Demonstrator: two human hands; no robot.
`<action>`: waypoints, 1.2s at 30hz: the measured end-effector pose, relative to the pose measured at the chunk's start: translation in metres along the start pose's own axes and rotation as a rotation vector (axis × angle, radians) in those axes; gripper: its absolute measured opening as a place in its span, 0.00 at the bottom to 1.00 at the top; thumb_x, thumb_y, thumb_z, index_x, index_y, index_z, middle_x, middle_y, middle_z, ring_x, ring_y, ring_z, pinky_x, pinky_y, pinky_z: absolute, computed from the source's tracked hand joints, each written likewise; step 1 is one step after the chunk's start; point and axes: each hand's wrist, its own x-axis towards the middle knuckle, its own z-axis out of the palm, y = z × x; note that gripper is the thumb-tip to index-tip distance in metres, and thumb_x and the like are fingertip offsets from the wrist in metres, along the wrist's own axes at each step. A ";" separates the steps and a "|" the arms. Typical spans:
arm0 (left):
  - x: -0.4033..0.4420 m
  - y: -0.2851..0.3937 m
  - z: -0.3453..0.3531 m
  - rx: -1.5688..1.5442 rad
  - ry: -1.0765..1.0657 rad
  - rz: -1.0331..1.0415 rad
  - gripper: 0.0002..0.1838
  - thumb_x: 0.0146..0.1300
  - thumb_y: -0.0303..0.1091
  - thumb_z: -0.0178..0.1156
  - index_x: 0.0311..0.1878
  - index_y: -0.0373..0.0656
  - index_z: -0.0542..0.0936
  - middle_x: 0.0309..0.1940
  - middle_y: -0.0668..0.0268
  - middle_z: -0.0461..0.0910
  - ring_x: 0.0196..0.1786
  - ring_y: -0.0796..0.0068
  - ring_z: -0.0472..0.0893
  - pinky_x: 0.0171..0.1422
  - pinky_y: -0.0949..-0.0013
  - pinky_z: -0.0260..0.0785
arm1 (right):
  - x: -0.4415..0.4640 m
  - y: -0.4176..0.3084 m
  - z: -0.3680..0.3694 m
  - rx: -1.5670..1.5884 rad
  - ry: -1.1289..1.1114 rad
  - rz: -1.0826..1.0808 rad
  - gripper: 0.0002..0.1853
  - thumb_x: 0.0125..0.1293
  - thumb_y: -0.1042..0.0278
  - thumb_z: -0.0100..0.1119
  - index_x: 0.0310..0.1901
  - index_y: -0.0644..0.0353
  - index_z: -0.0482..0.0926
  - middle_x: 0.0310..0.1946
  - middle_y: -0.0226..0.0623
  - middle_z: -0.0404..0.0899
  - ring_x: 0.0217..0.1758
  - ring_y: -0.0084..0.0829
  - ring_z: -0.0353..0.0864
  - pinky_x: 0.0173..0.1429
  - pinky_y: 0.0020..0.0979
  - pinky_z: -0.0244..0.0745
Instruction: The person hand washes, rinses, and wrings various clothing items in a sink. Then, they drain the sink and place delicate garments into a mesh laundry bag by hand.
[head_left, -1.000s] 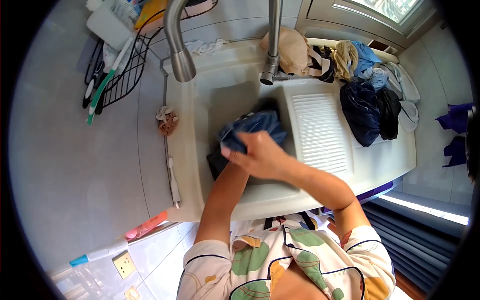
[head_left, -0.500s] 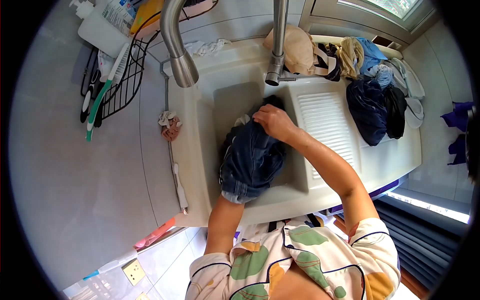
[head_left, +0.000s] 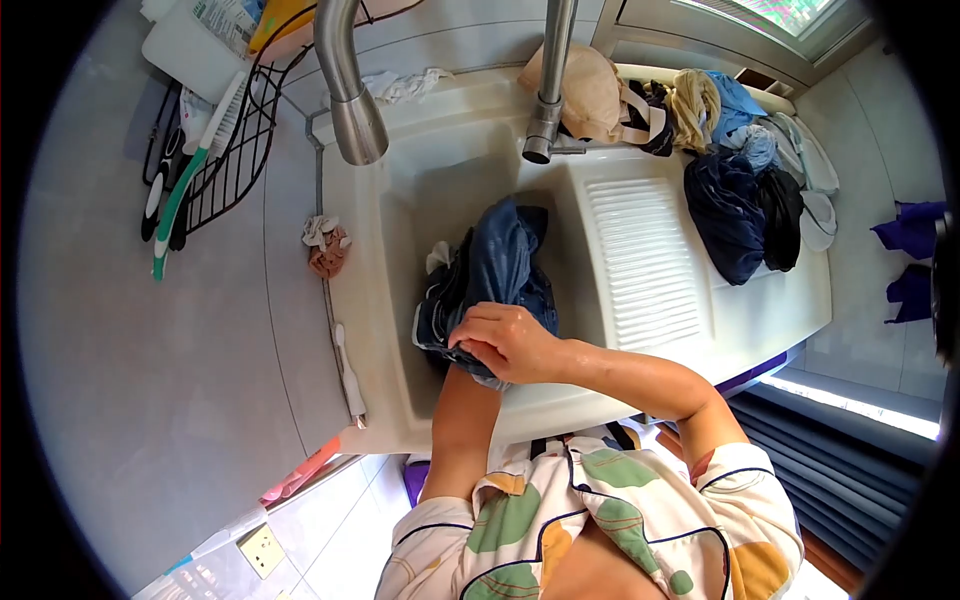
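Grasping the edge of a dark blue denim garment, the right hand has its fingers curled over the cloth, and the thumb lies near the fingertips. The left forearm goes into the garment from the near side; the left hand is hidden by the fabric, so I cannot tell whether it is grasping something inside. The garment lies bunched in the basin of the white sink, below the two metal spouts, the thicker tap and the thinner tap. A small piece of whitish cloth shows at the garment's left side.

To the right of the basin is a ribbed washboard. Beyond it lie a navy cloth and, touching it, a black cloth. Along the far edge there are a beige garment and a light blue cloth.

As for writing, a label with several lines of print is visible at the white bottle in the upper left, but its letters are too small to be read. Near the bottle, a green-handled brush leans across the black wire rack.
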 end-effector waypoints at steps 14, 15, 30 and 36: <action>0.011 -0.013 -0.031 -0.027 -0.034 -0.029 0.17 0.52 0.31 0.47 0.47 0.42 0.67 0.46 0.61 0.68 0.50 0.65 0.67 0.58 0.66 0.54 | -0.016 -0.003 -0.002 0.145 -0.146 0.069 0.08 0.55 0.68 0.53 0.26 0.63 0.69 0.20 0.40 0.67 0.23 0.33 0.69 0.29 0.30 0.64; 0.012 -0.012 -0.027 -0.026 -0.027 -0.021 0.17 0.52 0.31 0.47 0.47 0.42 0.67 0.46 0.61 0.68 0.50 0.65 0.67 0.58 0.66 0.54 | -0.018 -0.009 -0.011 0.170 -0.350 0.209 0.06 0.53 0.69 0.54 0.27 0.62 0.71 0.24 0.41 0.70 0.29 0.38 0.71 0.31 0.32 0.65; -0.009 -0.006 -0.026 -0.003 -0.043 -0.021 0.17 0.50 0.29 0.47 0.46 0.42 0.68 0.45 0.62 0.68 0.50 0.66 0.67 0.58 0.67 0.54 | -0.002 -0.006 0.031 0.207 0.054 -0.088 0.03 0.48 0.77 0.54 0.26 0.61 0.73 0.23 0.40 0.69 0.30 0.39 0.71 0.31 0.33 0.67; -0.008 -0.006 -0.032 0.006 -0.061 -0.026 0.17 0.50 0.29 0.46 0.45 0.42 0.68 0.44 0.62 0.68 0.49 0.66 0.67 0.58 0.68 0.55 | 0.023 -0.010 -0.023 0.041 -0.042 -0.201 0.06 0.50 0.77 0.54 0.32 0.63 0.72 0.29 0.41 0.72 0.35 0.39 0.72 0.37 0.33 0.70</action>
